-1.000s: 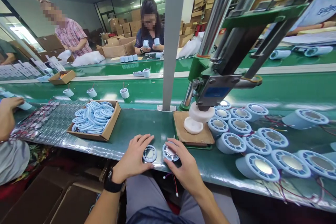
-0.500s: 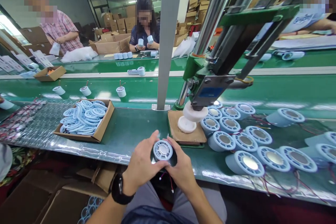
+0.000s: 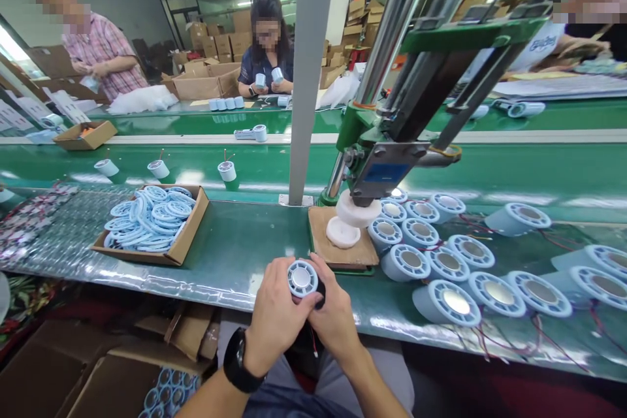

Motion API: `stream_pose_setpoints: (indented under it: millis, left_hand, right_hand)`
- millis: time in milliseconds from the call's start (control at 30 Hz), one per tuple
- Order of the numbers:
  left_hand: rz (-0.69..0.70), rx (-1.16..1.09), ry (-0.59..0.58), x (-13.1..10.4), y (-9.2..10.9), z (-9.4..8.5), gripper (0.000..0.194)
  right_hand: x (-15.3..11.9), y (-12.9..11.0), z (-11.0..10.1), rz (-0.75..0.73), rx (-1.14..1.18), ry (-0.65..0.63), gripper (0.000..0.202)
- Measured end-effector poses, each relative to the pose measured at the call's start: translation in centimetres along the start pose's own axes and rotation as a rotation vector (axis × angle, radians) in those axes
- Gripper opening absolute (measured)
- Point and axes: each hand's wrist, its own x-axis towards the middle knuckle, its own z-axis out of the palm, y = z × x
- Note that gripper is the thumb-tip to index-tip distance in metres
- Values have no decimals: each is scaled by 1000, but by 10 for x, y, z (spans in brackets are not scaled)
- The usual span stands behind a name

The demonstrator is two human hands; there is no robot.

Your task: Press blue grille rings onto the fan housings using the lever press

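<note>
- Blue cylinder (image 3: 302, 278) first: it's between my two hands at the near edge of the green tabletop (image 3: 235, 228), just on the near side of the press (image 3: 386, 166). Can't tell if it's resting or lifted.
- Its spoked ring face, with a silvery disc in the middle, points up at the camera. The long axis runs pretty much away from my view, down below that face. Fingers hide most of the body, so no exact tilt from me, sorry.
- Left hand (image 3: 275, 310) is wrapped round its left side, thumb across the lower rim.
- Right hand (image 3: 334, 304) is curled round the other side, gripping it too, fingertips by the upper rim and thumb right by the left one. A reddish wire (image 3: 313, 343) hangs below.
- The press has a white round head (image 3: 359, 209) above a white cup (image 3: 342, 233), which sits on a brown pad (image 3: 321, 245).
- Off to the right there's a bunch of similar cylinders (image 3: 447, 264), ring faces up and leaning toward me, some trailing wires.
- Over on the left, a cardboard box (image 3: 192, 233) is heaped with blue rings (image 3: 155, 215).
</note>
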Motion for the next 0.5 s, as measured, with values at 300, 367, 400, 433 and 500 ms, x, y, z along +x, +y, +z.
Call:
stream_pose_setpoints:
  millis: [300,367,400,433,500]
  left_hand:
    - [-25,15,5,-11,-5,15,54]
    - [-15,37,5,-13,-4,16,56]
    - [-10,48,6,-14,-4,16,56]
    - [-6,59,9,-15,-4,16,54]
    - [0,75,24,-16,-5,15,53]
  right_hand:
    - [-4,6,-6,-8,-138,6,63]
    - [-3,10,-8,-36,-201,-21,56]
    - [-3,12,-9,-55,-229,-36,53]
    - [-2,13,-10,-73,-256,-52,52]
    - [-2,15,-13,-94,-301,-89,54]
